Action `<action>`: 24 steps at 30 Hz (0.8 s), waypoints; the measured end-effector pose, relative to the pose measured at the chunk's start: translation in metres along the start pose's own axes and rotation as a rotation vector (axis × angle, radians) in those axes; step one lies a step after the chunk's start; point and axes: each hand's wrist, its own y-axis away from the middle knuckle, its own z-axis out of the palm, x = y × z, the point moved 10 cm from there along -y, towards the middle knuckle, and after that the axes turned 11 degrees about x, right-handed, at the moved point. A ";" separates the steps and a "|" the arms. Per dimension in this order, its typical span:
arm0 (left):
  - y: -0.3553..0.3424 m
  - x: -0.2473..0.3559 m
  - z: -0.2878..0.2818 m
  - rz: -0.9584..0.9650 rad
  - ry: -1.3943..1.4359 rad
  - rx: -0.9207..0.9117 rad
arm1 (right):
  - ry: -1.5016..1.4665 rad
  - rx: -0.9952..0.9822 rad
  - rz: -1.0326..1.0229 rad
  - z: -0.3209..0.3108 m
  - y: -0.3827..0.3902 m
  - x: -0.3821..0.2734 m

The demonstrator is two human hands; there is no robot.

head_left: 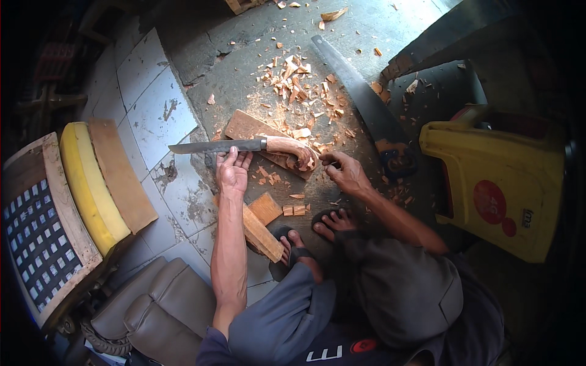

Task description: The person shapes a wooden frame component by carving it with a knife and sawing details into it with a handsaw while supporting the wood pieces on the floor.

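Note:
A long knife point(223, 146) lies level across the middle, its dark blade pointing left and its carved, reddish-brown wooden handle point(287, 146) to the right. My left hand point(232, 174) grips the blade from below, thumb and fingers against it. Close to the curved butt of the handle is my right hand point(349, 175), its fingers bent in a pinch; I cannot make out what is between them, or whether they touch the handle. Beneath the knife, a flat wooden board point(247, 125) rests at a slant on the floor.
Wood chips point(293, 76) litter the concrete. A handsaw point(366, 97) lies right of them. On the right stands a yellow plastic container point(488, 177). Wood blocks point(262, 232) sit by my sandalled feet. At left are a yellow curved piece point(91, 183) and brown cushions point(162, 299).

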 end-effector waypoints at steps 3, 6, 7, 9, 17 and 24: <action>-0.003 -0.001 -0.003 0.002 0.004 -0.001 | -0.009 -0.016 0.019 0.001 0.000 0.003; -0.004 -0.001 -0.004 0.000 0.006 -0.007 | -0.007 -0.015 0.008 0.001 0.000 0.004; -0.004 -0.002 -0.004 0.000 0.006 -0.005 | -0.008 -0.012 0.010 0.001 0.000 0.005; -0.005 -0.002 -0.004 0.000 0.007 -0.003 | -0.011 -0.009 0.013 0.001 0.000 0.004; -0.004 -0.001 -0.003 -0.001 0.008 -0.007 | -0.006 -0.023 0.033 0.001 0.002 0.003; 0.001 0.001 0.000 0.006 0.004 0.000 | 0.009 -0.028 0.012 0.002 0.001 0.005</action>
